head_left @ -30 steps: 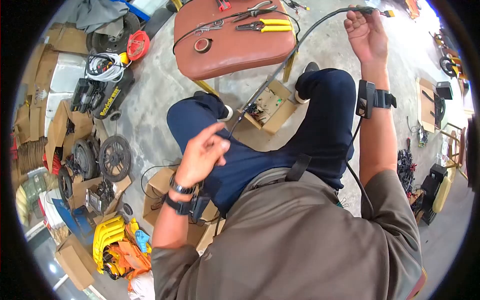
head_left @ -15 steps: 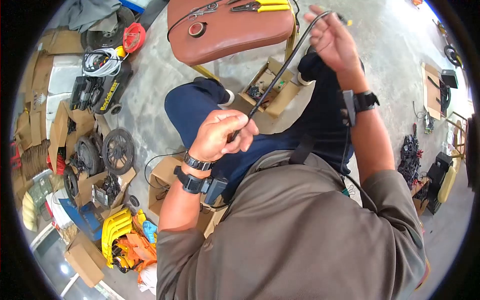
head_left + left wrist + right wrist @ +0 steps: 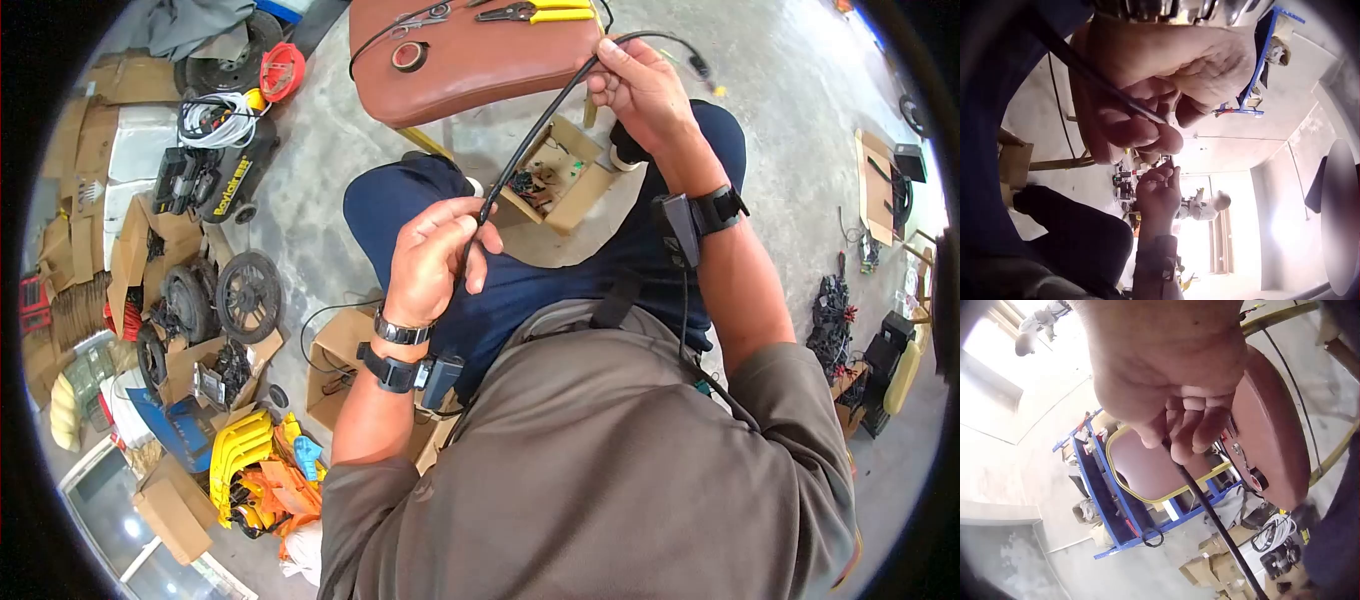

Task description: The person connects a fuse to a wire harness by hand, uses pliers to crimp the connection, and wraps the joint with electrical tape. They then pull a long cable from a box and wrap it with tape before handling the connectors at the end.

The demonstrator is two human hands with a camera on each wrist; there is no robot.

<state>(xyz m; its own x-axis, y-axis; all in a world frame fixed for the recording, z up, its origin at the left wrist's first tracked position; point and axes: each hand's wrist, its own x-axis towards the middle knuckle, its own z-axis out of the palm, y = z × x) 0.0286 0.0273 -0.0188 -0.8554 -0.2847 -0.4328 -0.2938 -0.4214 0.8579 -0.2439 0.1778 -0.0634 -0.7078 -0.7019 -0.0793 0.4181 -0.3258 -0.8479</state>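
Observation:
A black cable [image 3: 530, 140] runs taut between both hands above the person's knees. My left hand [image 3: 440, 255] pinches its lower end, fingers curled round it, which the left wrist view shows too as the cable [image 3: 1104, 87] crossing the fingers [image 3: 1129, 131]. My right hand [image 3: 640, 90] grips the cable near its upper end, where it loops over to a small yellow-tipped connector [image 3: 705, 70]. In the right wrist view the cable [image 3: 1210, 512] leaves the curled fingers [image 3: 1194, 425] downward.
A brown stool [image 3: 470, 60] in front carries yellow-handled pliers [image 3: 530, 12], a tape roll [image 3: 407, 56] and scissors. An open cardboard box of parts [image 3: 550, 180] lies on the floor between the feet. Boxes, wheels, a compressor [image 3: 205, 180] and yellow-orange clutter fill the left side.
The right hand came down and inward from high at the right, bringing the cable end toward the stool. The left hand, open a second ago, has closed on the cable.

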